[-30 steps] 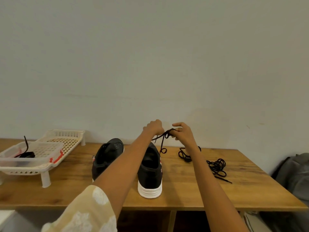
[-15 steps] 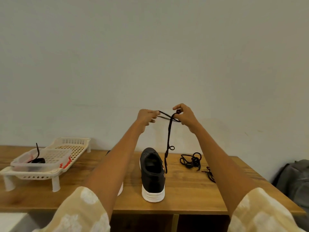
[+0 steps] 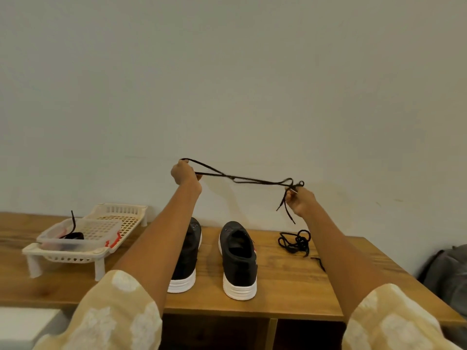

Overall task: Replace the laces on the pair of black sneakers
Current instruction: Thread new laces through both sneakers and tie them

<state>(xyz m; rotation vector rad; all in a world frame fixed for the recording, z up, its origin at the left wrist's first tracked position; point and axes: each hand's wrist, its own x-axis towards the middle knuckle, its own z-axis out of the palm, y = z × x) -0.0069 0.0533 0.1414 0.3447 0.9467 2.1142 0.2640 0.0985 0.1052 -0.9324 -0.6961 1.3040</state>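
Two black sneakers with white soles stand heel-first toward me on the wooden table (image 3: 283, 294): the left sneaker (image 3: 187, 258) is partly behind my left forearm, the right sneaker (image 3: 238, 258) is in full view. Neither shows a lace. A black lace (image 3: 247, 179) is stretched in the air above them, doubled. My left hand (image 3: 184, 173) grips one end, and my right hand (image 3: 299, 200) pinches the other near a small knot, with loose tips hanging down. A tangle of black laces (image 3: 295, 241) lies on the table to the right.
A white plastic rack (image 3: 121, 213) stands at the left with a clear lidded box (image 3: 75, 233) on it holding something black. A grey bag (image 3: 447, 276) sits beyond the table's right edge. A pale wall (image 3: 227, 84) is close behind.
My hands have moved apart and higher, pulling the lace from a hanging loop into a nearly level, taut line. The view has tilted so both sneakers show.
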